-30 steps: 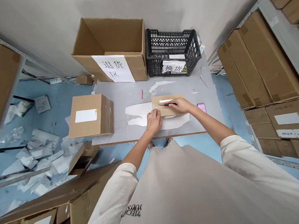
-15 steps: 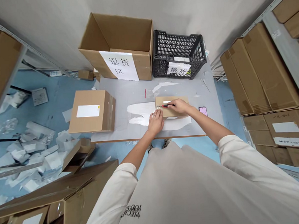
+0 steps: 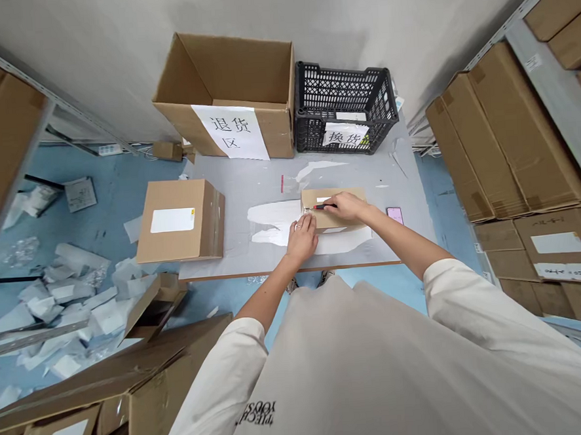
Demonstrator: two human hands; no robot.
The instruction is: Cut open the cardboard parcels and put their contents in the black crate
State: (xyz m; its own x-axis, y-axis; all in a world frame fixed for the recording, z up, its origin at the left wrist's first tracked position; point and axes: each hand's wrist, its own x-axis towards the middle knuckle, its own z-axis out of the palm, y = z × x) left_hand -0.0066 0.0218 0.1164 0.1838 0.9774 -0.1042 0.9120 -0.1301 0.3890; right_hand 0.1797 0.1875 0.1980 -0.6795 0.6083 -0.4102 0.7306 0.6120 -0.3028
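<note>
A small brown cardboard box [image 3: 353, 194] lies on the grey table [image 3: 259, 180] in front of me. My right hand [image 3: 346, 207] rests on its top and is closed on a red and black utility knife [image 3: 320, 206], whose tip points left along the taped seam. My left hand [image 3: 302, 237] presses against the box's near left side, fingers curled on its edge, a ring on one finger. White paper scraps [image 3: 271, 215] lie under and beside the box.
A sealed brown box [image 3: 180, 220] with a white label sits at the table's left. A large open carton [image 3: 228, 96] and a black plastic crate [image 3: 345, 106], both with paper signs, stand at the back. A phone [image 3: 395, 215] lies right. Stacked cartons [image 3: 502, 132] fill shelves; scraps litter the floor.
The knife tip has crept slightly left along the top of the small box. My left hand keeps its hold on the box; the view shifted a little.
</note>
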